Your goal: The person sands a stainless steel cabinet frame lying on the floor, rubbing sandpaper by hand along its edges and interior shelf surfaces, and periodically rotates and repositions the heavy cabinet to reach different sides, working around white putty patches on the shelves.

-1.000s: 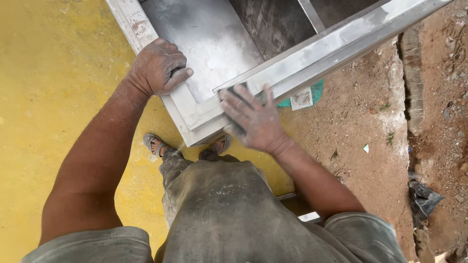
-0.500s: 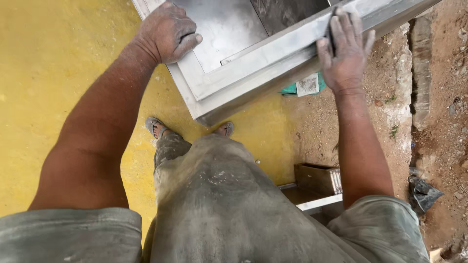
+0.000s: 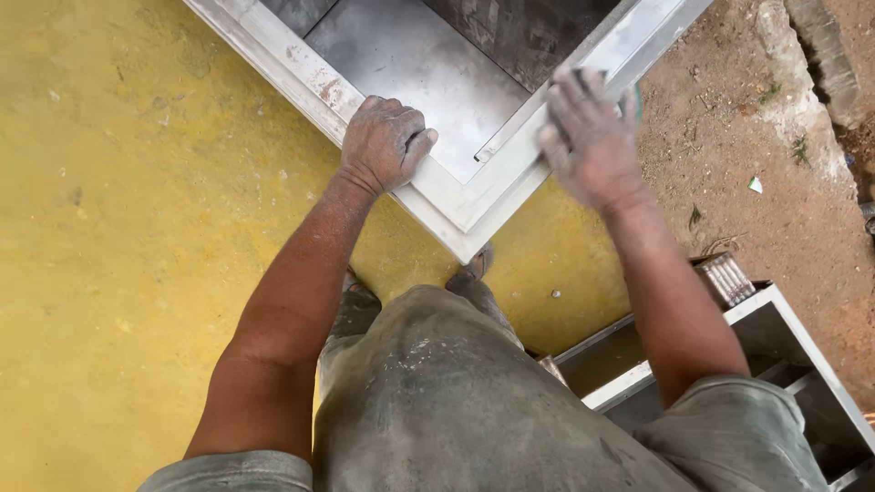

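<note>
Left hand: dusty; curled over the left rail of the frame, knuckles up, thumb hooked on the inner edge; fingers closed around the rail
Right hand: blurred; laid palm down on the right rail, fingers nearly straight and close together; something green just showing under the fingertips; whether gripped, cannot tell
Frame: pale metal, corner pointing toward the body; two rails meeting in a mitre between the hands; resting above the yellow floor; red smudges on the left rail
Sheet: grey metal, flat inside the frame, just beyond the left hand
Feet: just below the frame corner, mostly hidden by dusty grey shorts
Ground: bare brown dirt right of the yellow floor, with scraps of litter
Box section: open metal piece at lower right, beside the right forearm, well apart from the frame
</note>
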